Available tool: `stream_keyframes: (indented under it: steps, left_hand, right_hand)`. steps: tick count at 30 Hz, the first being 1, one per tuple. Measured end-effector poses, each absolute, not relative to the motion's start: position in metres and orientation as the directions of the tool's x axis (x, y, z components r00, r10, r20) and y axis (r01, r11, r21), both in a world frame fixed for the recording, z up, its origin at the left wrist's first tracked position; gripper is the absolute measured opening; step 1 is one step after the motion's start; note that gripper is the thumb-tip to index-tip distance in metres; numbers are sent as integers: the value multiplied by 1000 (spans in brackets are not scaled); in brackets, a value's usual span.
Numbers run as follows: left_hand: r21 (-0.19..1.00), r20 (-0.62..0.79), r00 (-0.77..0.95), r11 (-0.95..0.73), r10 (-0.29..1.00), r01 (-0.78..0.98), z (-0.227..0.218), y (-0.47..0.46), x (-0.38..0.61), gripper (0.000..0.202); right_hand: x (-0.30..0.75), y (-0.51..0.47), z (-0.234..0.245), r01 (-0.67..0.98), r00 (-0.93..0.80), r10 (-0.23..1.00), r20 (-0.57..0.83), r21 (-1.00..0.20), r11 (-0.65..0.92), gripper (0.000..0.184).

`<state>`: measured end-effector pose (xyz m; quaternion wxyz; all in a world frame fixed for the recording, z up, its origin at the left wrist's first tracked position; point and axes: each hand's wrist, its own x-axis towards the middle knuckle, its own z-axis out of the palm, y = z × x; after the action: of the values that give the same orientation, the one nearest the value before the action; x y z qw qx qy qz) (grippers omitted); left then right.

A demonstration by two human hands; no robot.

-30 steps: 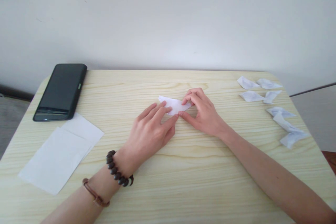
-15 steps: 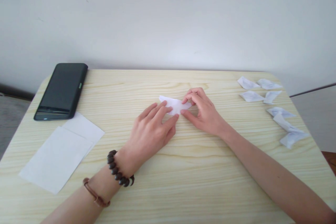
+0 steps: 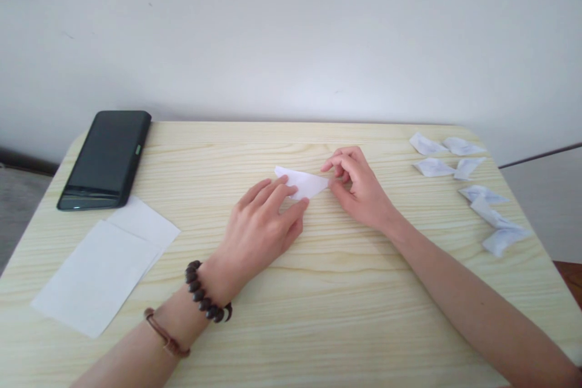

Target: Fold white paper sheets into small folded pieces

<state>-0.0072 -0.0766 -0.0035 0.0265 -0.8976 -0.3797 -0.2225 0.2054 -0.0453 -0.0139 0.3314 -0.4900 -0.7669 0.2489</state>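
Note:
A small piece of folded white paper (image 3: 309, 183) lies on the table in the middle of the head view, its narrow tip pointing right. My left hand (image 3: 266, 215) holds it down, with fingertips on its left part and the thumb at its lower edge. At the right tip, the thumb of my right hand (image 3: 357, 188) touches or nearly touches the paper. That hand's forefinger is lifted and curved, apart from the thumb, with nothing gripped between them. My left wrist wears a dark beaded bracelet (image 3: 200, 294) and a brown cord bracelet (image 3: 166, 336).
Flat sheets of white paper (image 3: 97, 279) lie overlapping at the left of the wooden table (image 3: 309, 327). A black phone-like device (image 3: 107, 160) rests behind them. Several folded paper pieces (image 3: 434, 167) are grouped along the right side. A pale wall (image 3: 291, 36) stands behind the table.
My right hand has shifted slightly right and up, its fingers coming off the paper's right part and uncovering the tip. My left hand stays in place on the paper.

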Motion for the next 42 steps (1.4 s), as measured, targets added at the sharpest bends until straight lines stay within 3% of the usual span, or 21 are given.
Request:
stream_keyframes:
  steps: [8, 21, 26, 31, 37, 42]
  left_hand:
    - [160, 418, 634, -740, 650, 653, -6, -71, -10, 27]
    - [146, 425, 624, -730, 656, 668, -4, -74, -10, 19]
    - [139, 417, 627, -728, 658, 672, -4, -74, -11, 23]
    - [177, 392, 638, -734, 663, 655, -5, -72, -10, 23]
    - [383, 436, 451, -615, 778, 689, -9, -67, -14, 20]
    - [296, 339, 416, -515, 844, 804, -11, -62, -20, 41]
  right_hand:
    - [198, -51, -17, 682, -353, 896, 270, -581, 443, 31]
    - [200, -50, -13, 641, -369, 906, 207, -649, 409, 26]
    - [199, -51, -14, 660, -390, 889, 240, -601, 452, 36]
    - [199, -52, -13, 659, -375, 900, 224, -618, 429, 29]
    - [198, -51, -18, 698, -406, 874, 267, -528, 485, 39]
    - [198, -51, -17, 691, -433, 857, 279, -509, 514, 32]
